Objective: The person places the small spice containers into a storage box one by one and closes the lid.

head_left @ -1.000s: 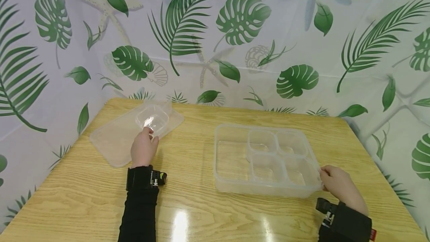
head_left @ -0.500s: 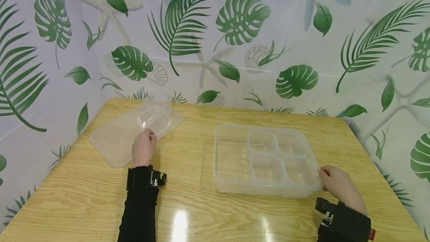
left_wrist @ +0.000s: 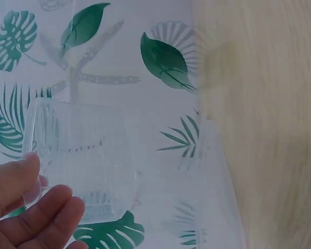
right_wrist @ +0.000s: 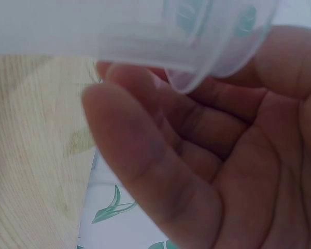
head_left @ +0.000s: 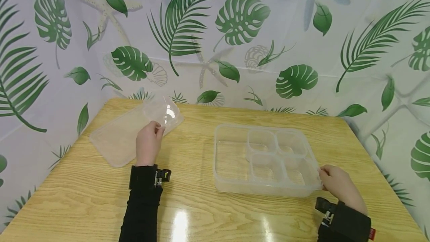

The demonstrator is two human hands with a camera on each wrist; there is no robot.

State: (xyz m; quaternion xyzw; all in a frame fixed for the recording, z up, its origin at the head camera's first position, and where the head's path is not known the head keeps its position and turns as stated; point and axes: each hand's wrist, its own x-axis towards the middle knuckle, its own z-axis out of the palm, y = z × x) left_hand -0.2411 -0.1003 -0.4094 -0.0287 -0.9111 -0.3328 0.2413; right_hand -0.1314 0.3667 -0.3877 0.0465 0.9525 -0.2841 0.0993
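Note:
My left hand [head_left: 149, 143] pinches the rim of a small clear plastic container [head_left: 170, 113] between thumb and fingers. In the left wrist view the small container [left_wrist: 88, 161] is tilted, its walls see-through. Beneath it a flat translucent lid [head_left: 115, 137] lies at the table's left. A large translucent plastic box [head_left: 231, 188] stands right of centre, with several small square containers [head_left: 267, 169] in its right part and bare floor at its left. My right hand [head_left: 339, 182] grips the box's right edge; in the right wrist view its fingers [right_wrist: 140, 140] curl beneath the rim.
The wooden table [head_left: 208, 216] ends at a white leaf-print cloth [head_left: 255, 59] behind and at the sides. Another clear edge shows by the lid's far end, too faint to tell its shape.
My left hand has moved slightly right and tipped the small container, lifting its far side and shifting it right. The right hand and the large box stay in place.

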